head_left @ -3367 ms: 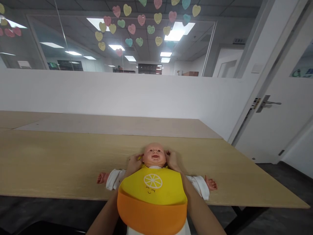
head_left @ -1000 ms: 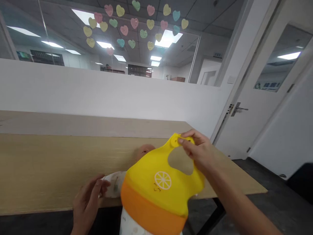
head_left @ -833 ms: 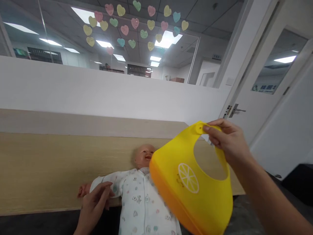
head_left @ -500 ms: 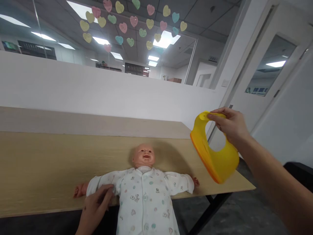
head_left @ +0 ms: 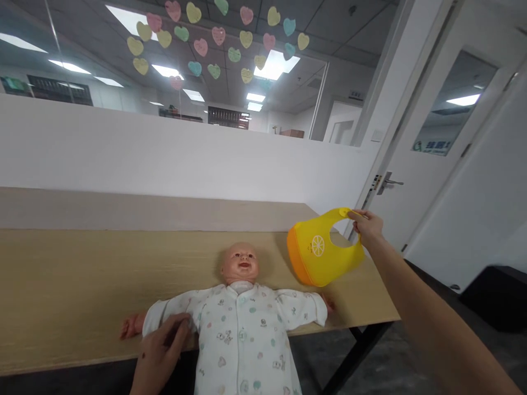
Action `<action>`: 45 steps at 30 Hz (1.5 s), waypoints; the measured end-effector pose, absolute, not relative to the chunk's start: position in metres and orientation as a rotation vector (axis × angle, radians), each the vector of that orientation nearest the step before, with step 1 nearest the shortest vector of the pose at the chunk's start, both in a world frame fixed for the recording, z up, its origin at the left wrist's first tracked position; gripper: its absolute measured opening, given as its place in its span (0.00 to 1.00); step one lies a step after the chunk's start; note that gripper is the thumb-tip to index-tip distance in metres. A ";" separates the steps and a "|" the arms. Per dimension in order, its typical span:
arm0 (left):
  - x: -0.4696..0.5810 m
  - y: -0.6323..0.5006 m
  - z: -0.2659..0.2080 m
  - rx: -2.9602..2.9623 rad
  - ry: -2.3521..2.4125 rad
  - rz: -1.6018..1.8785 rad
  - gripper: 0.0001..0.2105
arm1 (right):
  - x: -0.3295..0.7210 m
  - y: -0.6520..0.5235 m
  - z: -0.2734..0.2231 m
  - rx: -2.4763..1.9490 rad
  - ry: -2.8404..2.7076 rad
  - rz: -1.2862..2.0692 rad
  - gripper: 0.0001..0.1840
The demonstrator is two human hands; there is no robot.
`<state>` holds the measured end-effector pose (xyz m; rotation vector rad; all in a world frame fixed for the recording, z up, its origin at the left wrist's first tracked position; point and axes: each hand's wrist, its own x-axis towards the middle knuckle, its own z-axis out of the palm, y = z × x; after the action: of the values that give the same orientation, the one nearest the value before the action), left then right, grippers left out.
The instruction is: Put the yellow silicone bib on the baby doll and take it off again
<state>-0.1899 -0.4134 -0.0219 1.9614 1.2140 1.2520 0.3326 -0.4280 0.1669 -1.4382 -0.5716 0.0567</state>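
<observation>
A baby doll [head_left: 241, 323] in a white printed sleepsuit lies face up with both arms spread, its head and arms on the table and its lower body reaching past the near edge. My left hand [head_left: 158, 351] is at the sleeve on the picture's left, with thumb and fingers closed on the cloth; the fingertips are partly hidden. My right hand [head_left: 367, 226] pinches a yellow bib [head_left: 329, 255] by its neck strap. The bib hangs tilted above the table, right of the doll's head, its printed citrus-slice front showing and its orange pocket edge toward the left.
The wooden table [head_left: 82, 274] runs across the view, with a pale raised ledge [head_left: 144, 211] behind it. A dark table leg [head_left: 358, 356] stands below its right end. Beyond are a white wall, a glass pane with heart notes, a door [head_left: 432, 181] and a black object [head_left: 496, 299].
My right hand has moved left and slightly down, bringing the bib nearer the doll. The bib has turned so its printed front shows. My left hand stays at the sleeve.
</observation>
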 end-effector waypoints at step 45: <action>-0.189 -0.417 -0.020 2.049 1.305 1.249 0.13 | 0.422 -0.533 -0.001 -2.034 -0.418 0.022 0.14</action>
<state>-0.1895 -0.4167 -0.0201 2.0489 1.3045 1.2486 0.4218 -0.5335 -0.0010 -2.0341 -0.4176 0.0220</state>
